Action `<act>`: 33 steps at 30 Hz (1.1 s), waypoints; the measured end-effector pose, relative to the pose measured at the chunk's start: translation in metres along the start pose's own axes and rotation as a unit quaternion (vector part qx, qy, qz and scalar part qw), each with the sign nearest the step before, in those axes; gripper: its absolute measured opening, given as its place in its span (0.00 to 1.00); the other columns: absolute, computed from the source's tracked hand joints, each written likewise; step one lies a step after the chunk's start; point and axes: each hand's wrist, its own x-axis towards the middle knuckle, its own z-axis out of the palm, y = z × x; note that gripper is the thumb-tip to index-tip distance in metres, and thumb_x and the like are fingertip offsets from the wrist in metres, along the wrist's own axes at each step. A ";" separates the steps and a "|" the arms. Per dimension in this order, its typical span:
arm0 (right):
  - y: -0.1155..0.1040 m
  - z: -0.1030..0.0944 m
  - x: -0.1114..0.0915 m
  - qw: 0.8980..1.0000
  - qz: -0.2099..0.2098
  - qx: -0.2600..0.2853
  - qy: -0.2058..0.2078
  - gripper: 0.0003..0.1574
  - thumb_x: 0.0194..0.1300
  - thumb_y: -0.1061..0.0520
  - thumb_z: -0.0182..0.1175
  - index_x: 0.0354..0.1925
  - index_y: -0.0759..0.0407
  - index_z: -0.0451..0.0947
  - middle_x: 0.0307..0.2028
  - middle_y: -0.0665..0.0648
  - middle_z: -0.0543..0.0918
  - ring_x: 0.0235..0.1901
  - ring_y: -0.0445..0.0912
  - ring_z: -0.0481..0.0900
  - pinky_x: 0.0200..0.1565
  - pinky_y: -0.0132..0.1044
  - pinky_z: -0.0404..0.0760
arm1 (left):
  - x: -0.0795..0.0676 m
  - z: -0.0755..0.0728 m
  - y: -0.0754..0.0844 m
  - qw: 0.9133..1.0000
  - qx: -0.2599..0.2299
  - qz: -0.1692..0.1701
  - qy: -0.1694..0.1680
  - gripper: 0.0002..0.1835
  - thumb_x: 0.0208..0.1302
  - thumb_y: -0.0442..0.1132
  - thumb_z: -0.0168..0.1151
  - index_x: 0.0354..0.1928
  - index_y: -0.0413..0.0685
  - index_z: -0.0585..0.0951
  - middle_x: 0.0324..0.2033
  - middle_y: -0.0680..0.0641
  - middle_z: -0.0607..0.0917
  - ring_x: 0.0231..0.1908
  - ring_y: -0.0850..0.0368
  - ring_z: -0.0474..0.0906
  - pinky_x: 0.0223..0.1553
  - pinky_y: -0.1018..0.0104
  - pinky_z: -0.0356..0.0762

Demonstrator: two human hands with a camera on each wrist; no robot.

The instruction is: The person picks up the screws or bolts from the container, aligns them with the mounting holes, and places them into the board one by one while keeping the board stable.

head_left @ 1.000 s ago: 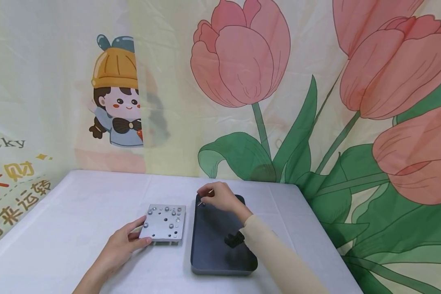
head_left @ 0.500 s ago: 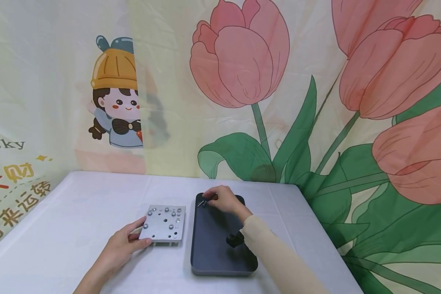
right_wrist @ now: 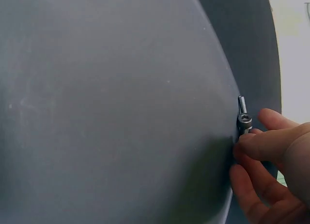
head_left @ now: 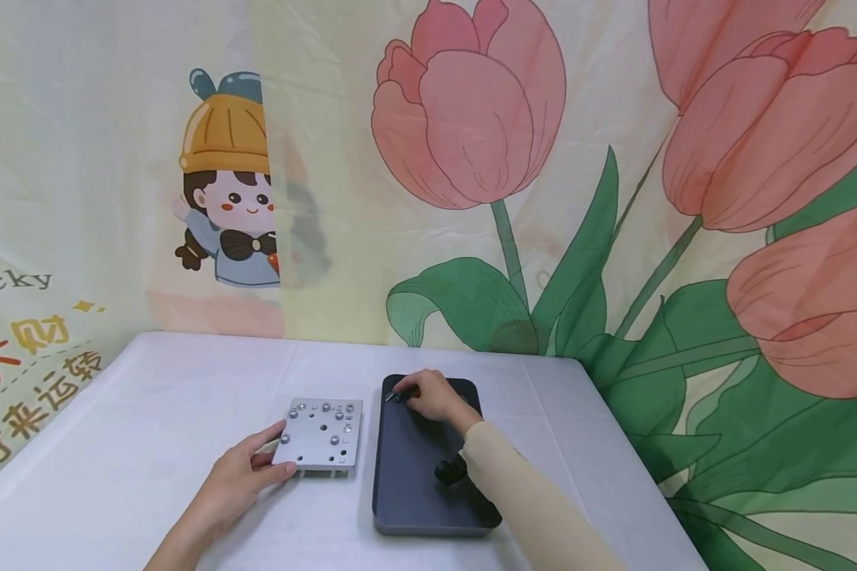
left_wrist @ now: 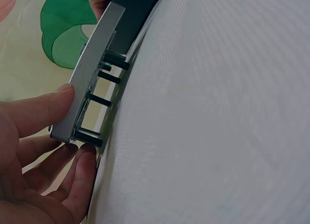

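Observation:
My left hand (head_left: 239, 478) grips a square metal plate (head_left: 310, 444) by its left edge, thumb on one face and fingers beneath. Holes and several socket head screws show on its top face. In the left wrist view, threaded screw shanks (left_wrist: 100, 100) stick out below the plate, which is held just above the cloth. My right hand (head_left: 436, 396) is at the back left corner of a dark tray (head_left: 414, 492). In the right wrist view, its thumb and fingertips pinch a socket head screw (right_wrist: 245, 119) by the tray wall; a threaded shank (right_wrist: 242, 104) shows beside the head.
A white cloth (head_left: 150, 444) covers the table under plate and tray. Along the table's back edge hangs a printed curtain (head_left: 343, 238) with tulips and a cartoon figure. A black object (head_left: 450, 472) shows at my right wrist, over the tray.
My right hand has shifted slightly right and lower inside the tray's back left corner, with its fingers still at the screws. My left hand and the plate stay in place.

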 end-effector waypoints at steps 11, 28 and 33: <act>-0.009 -0.004 -0.005 0.999 0.018 -0.040 -0.020 0.13 0.68 0.67 0.68 0.48 0.57 0.92 0.45 0.52 0.92 0.51 0.48 0.86 0.57 0.44 0.83 | 0.000 0.001 0.001 1.000 0.002 -0.001 0.001 0.48 0.65 0.50 0.77 0.83 0.50 0.63 0.74 0.30 0.71 0.66 0.38 0.80 0.64 0.43 0.79; -0.018 -0.010 -0.012 0.997 0.010 -0.058 -0.049 0.11 0.69 0.64 0.72 0.48 0.56 0.92 0.44 0.52 0.92 0.45 0.44 0.86 0.51 0.38 0.85 | 0.000 0.001 0.000 1.000 0.005 0.005 0.003 0.49 0.65 0.49 0.78 0.83 0.50 0.63 0.74 0.30 0.71 0.65 0.39 0.81 0.64 0.43 0.78; -0.020 -0.010 -0.012 0.996 0.016 -0.067 -0.060 0.11 0.70 0.63 0.71 0.49 0.56 0.92 0.46 0.51 0.92 0.50 0.45 0.87 0.55 0.40 0.85 | 0.000 0.002 0.000 1.000 0.003 0.004 0.002 0.49 0.65 0.49 0.78 0.83 0.49 0.63 0.74 0.29 0.72 0.65 0.39 0.81 0.65 0.43 0.78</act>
